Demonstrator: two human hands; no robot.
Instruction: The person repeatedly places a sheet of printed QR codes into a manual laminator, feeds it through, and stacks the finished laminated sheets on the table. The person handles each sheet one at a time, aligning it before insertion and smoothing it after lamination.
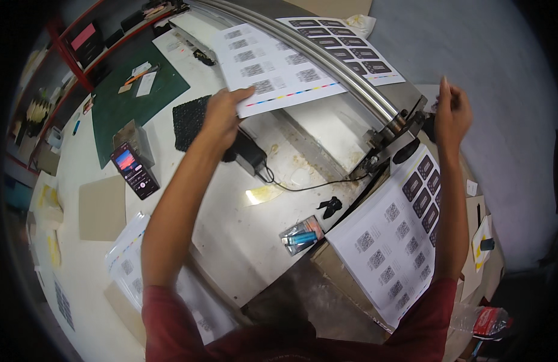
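My left hand (221, 117) pinches the near left edge of a white printed sheet (279, 81) between thumb and fingers. The sheet carries rows of square codes and a strip of colour marks. It lies across a machine with long metal rollers (357, 75); dark card designs (357, 42) show on paper beyond them. My right hand (452, 114) is raised beside the rollers' right end, next to a dark round part (431, 128). One finger points up, apart from the others, and I see nothing held in it. Below it rests a stack of similar sheets (387, 241).
A phone (135, 170) leans on a metal holder (140, 142) by a green cutting mat (134, 99). A black power adapter (245, 154) trails a cable across the table. Nearby lie a blue lighter (300, 238) and more printed sheets (131, 259). A plastic bottle (490, 321) lies at lower right.
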